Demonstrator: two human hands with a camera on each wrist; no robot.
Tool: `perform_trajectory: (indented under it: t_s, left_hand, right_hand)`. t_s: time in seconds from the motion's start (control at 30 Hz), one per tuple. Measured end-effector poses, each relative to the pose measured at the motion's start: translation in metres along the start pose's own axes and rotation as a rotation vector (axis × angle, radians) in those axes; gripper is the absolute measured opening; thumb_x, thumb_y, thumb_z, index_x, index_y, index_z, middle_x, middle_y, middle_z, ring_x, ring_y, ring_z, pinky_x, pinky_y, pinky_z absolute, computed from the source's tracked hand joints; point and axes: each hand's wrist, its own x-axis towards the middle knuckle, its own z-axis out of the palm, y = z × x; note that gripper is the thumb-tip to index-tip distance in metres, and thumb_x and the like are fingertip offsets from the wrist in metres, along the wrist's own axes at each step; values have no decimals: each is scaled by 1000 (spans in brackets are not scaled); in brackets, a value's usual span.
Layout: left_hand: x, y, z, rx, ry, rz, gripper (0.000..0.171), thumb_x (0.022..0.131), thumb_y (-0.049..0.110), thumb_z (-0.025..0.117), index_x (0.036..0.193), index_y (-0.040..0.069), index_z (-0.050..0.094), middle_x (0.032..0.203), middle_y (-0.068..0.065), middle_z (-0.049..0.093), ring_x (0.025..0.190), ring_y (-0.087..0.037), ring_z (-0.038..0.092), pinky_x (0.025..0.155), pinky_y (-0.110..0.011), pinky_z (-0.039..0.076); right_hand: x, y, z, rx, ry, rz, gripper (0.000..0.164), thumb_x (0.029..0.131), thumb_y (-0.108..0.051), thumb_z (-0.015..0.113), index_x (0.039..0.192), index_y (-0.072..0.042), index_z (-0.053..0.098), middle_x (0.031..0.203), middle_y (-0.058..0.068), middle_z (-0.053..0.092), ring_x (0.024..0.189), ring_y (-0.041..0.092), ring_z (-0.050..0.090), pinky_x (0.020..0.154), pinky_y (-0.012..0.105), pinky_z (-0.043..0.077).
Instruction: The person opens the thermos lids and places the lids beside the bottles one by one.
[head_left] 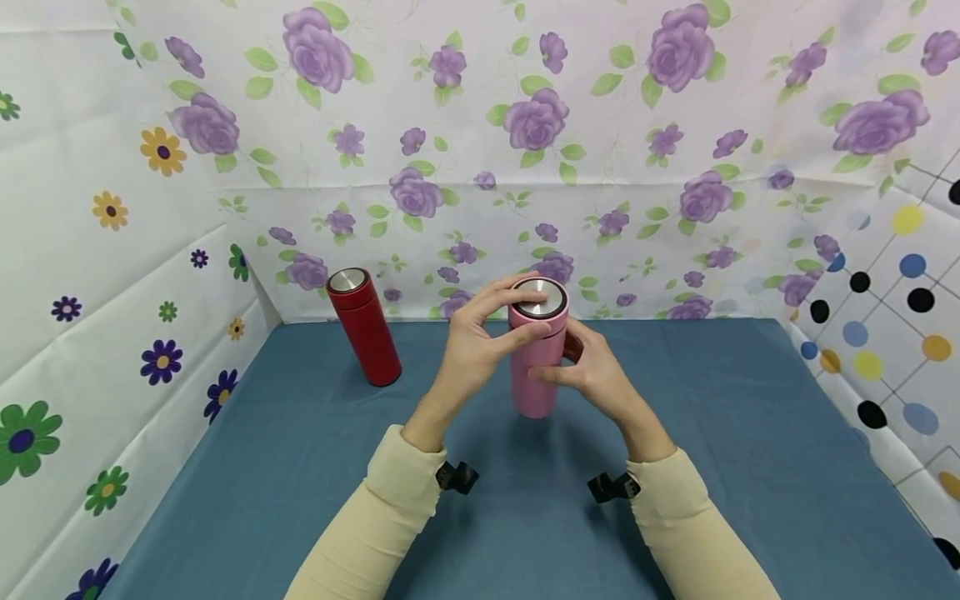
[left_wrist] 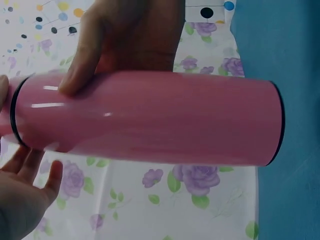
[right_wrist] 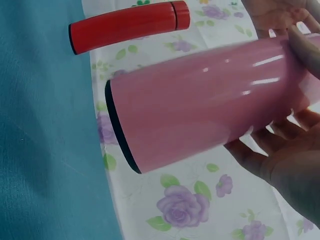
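A pink vacuum flask [head_left: 536, 387] stands roughly upright between both hands, its steel-topped lid facing up. My left hand [head_left: 476, 333] grips the lid end, with thumb and fingers around the rim and a fingertip on the steel top. Lower down, my right hand [head_left: 596, 371] holds the flask's body, its thumb across the near side. In the left wrist view the pink flask [left_wrist: 175, 120] shows a black ring at its base and another below the lid. Whether the base touches the table cannot be told.
A red vacuum flask [head_left: 367, 333] with a steel lid top stands to the left on the blue tablecloth [head_left: 300, 500]. Behind the table hangs a purple-flowered curtain [head_left: 480, 125]; patterned sheets line both sides. Small black cameras [head_left: 457, 477] sit at the wrists.
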Motion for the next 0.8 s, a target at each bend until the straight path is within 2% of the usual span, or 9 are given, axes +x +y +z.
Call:
perform_trajectory:
  t_s: [0.17, 0.27, 0.33, 0.43, 0.5, 0.67, 0.8]
  left_hand:
    - [1, -1, 8, 69, 75, 26, 36, 90, 9, 83, 125, 9, 76, 148, -5, 60, 141, -17, 51, 110, -43, 48]
    - [1, 0, 8, 74, 69, 29, 37, 90, 12, 83, 126, 10, 75, 148, -6, 59, 141, -17, 50, 110, -42, 48]
    - [1, 0, 5, 57, 39, 17, 40, 92, 24, 82, 128, 10, 74, 150, -5, 57, 142, -17, 49, 112, -43, 46]
    - [1, 2, -2, 8, -30, -2, 54, 91, 43, 77, 133, 9, 71, 152, -4, 54, 142, -18, 48, 114, -46, 43]
    - [2, 3, -7, -33, -78, -8, 62, 90, 50, 74, 135, 7, 69, 153, -4, 54, 143, -19, 47, 116, -48, 41]
    - [6, 2, -13, -77, -161, 2, 64, 92, 51, 73, 134, 3, 67, 152, -6, 55, 146, -21, 43, 116, -51, 40]
    - [6, 2, -13, -87, -174, 14, 63, 92, 50, 73, 131, 1, 68, 151, -9, 56, 147, -22, 42, 116, -49, 40]
  right_hand:
    - [1, 0, 3, -44, 47, -12, 72, 88, -17, 84, 153, -21, 52, 139, 3, 62, 116, 24, 65, 97, 37, 55]
    - [1, -1, 3, -53, 52, -8, 72, 89, -18, 84, 153, -21, 52, 139, 2, 62, 117, 23, 65, 98, 37, 55]
    - [1, -2, 2, -38, 43, -2, 72, 89, -18, 84, 153, -21, 52, 139, 3, 62, 117, 23, 64, 99, 38, 54]
    - [0, -4, -1, 7, 8, 12, 69, 90, -16, 82, 152, -19, 52, 138, 5, 62, 118, 27, 64, 99, 42, 54]
    - [-1, -4, -4, 35, -21, 25, 68, 89, -15, 82, 151, -17, 53, 137, 7, 62, 118, 29, 64, 99, 43, 54]
    - [-3, -4, -9, 62, -99, 36, 68, 88, -16, 82, 150, -11, 53, 136, 10, 62, 119, 31, 63, 99, 42, 54]
    - [-2, -3, -9, 77, -127, 27, 70, 88, -14, 82, 151, -10, 52, 139, 11, 61, 122, 32, 62, 100, 43, 54]
